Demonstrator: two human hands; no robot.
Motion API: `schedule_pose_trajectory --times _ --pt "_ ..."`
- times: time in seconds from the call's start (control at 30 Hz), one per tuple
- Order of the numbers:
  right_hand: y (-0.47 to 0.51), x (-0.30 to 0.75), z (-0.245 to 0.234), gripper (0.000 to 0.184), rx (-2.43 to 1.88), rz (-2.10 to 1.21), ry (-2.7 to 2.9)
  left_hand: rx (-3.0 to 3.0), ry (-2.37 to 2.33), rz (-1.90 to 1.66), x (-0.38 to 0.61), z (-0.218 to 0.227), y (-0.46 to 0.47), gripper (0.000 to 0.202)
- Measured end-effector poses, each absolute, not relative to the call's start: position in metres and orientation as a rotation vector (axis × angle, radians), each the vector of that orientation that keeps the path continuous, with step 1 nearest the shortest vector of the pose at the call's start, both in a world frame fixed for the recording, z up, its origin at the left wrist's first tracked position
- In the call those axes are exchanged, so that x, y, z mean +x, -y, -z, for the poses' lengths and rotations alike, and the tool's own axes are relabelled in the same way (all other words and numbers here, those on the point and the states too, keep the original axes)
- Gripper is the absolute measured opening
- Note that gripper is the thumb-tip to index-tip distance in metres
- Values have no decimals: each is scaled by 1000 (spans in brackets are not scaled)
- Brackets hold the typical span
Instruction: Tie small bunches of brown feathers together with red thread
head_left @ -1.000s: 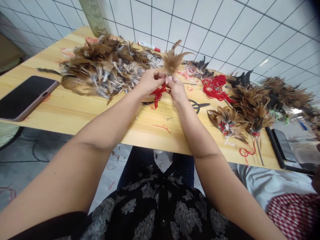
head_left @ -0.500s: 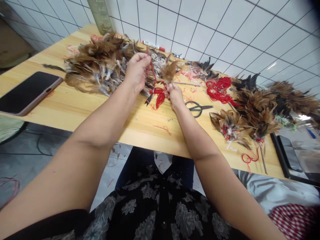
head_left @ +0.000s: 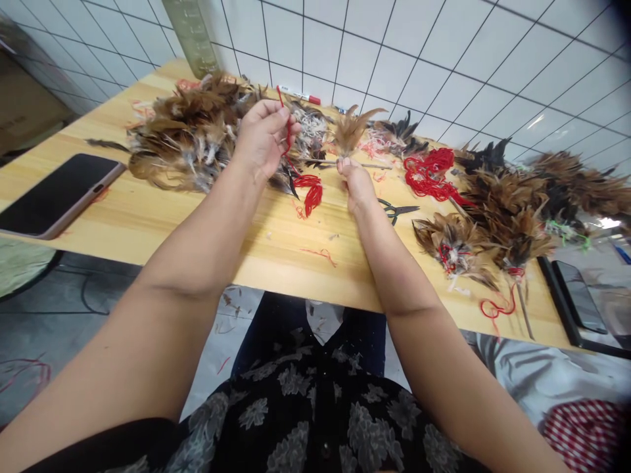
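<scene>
while the left hand point(head_left: 263, 138) rises above the table point(head_left: 286, 263) with its fingers curled in, their tips pinch a red thread point(head_left: 286, 128), which drops to a loose red coil point(head_left: 311, 194) lying on the wood just below. the right hand point(head_left: 355, 184) stands a little apart, its fingers pressed together on the base of a small brown feather tuft point(head_left: 349, 131), which sits upright just above them, with a thin rod point(head_left: 367, 165) running across behind it. a large heap of brown feathers point(head_left: 192, 135) lies close beyond the left hand, and black-handled scissors point(head_left: 394, 210) lie just beside the right wrist. further right are bound feather bunches point(head_left: 456, 246) and a tangle of red thread point(head_left: 428, 174), with more bunches running out past the table's right end. a dark phone point(head_left: 59, 196) lies near the left edge, a marker point(head_left: 298, 95) lies by the far edge against a white tile wall point(head_left: 419, 66), and a wide strip of pale wood, dotted with thread scraps and fluff, stretches between the hands and the front edge, which the forearms cross.
</scene>
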State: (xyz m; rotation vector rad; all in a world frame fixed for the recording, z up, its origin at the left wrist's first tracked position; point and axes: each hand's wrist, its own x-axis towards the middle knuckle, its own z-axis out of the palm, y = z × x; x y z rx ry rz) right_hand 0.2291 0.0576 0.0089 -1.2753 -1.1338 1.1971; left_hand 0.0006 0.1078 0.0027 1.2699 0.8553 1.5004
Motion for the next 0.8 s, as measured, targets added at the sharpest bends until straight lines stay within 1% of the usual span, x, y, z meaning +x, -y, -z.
schedule_pose_trajectory --times 0.17,0.27,0.43,0.57,0.63,0.8 --pt "-54 218 -10 38 -1122 -1297 1259 1293 -873 -1515 38 2 -97 55" --pt "-49 209 -14 37 -987 -1394 1235 1249 -923 -1507 57 -3 -86 46" --pt "-40 204 -24 36 -976 -1584 997 1131 -910 -1452 57 -14 -75 43" --pt "-37 205 -30 40 -1075 -1617 897 968 -782 -1532 38 -17 -79 43" --pt "-37 207 -31 43 -1122 -1605 887 920 -733 -1563 23 -16 -87 49" --pt "-39 216 -27 44 -1287 -1557 863 978 -770 -1676 -10 -15 -109 72"
